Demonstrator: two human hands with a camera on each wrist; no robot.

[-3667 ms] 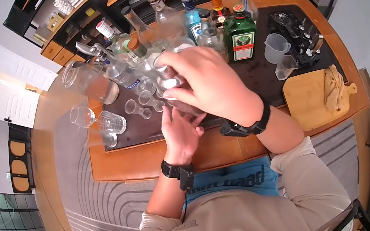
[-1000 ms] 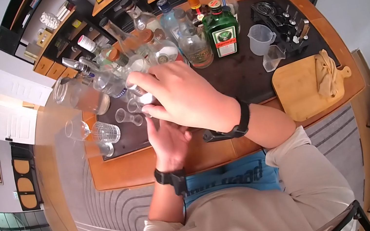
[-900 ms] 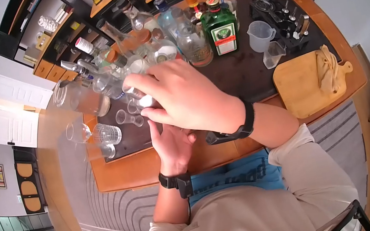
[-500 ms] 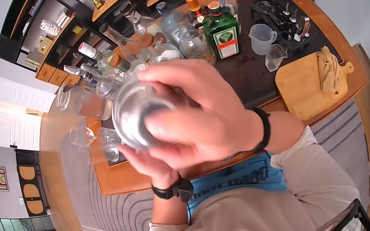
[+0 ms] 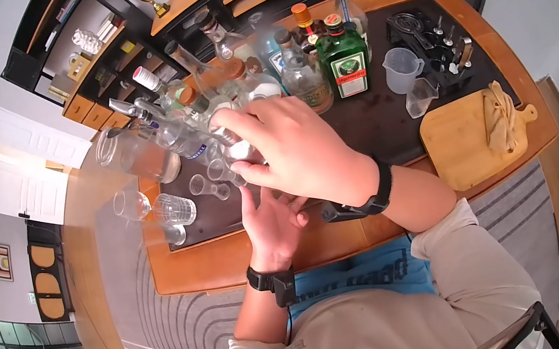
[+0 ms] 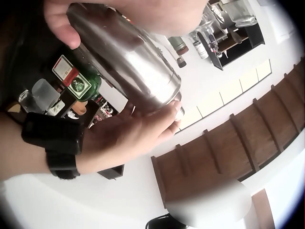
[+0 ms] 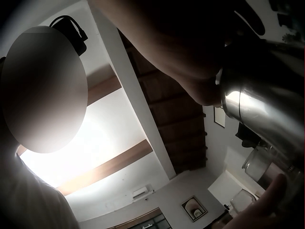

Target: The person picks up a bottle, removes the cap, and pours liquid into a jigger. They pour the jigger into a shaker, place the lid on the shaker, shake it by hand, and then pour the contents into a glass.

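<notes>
A shiny metal shaker (image 5: 238,146) is held tilted over the table's near side. My right hand (image 5: 309,150) grips it from above, thumb and fingers round its end. Below, palm up, my left hand (image 5: 274,228) has its thumb extended; the shaker hides part of its fingers. The left wrist view shows the shaker (image 6: 128,57) between my left hand (image 6: 162,14) and my curled right hand (image 6: 128,136). In the right wrist view the shaker (image 7: 264,100) is at the right, my right hand (image 7: 190,71) dark against it.
Several bottles, including a green one (image 5: 348,61), stand behind the hands. Small glasses (image 5: 207,187), a cut glass (image 5: 175,209) and a large jar (image 5: 138,154) are at the left. At the right are a plastic jug (image 5: 402,71), bar tools (image 5: 453,54) and a cutting board (image 5: 465,145) with a cloth.
Half a second ago the shaker was blurred and looked larger, close to the head camera. It and both hands are now farther from that camera, with the right hand still gripping it.
</notes>
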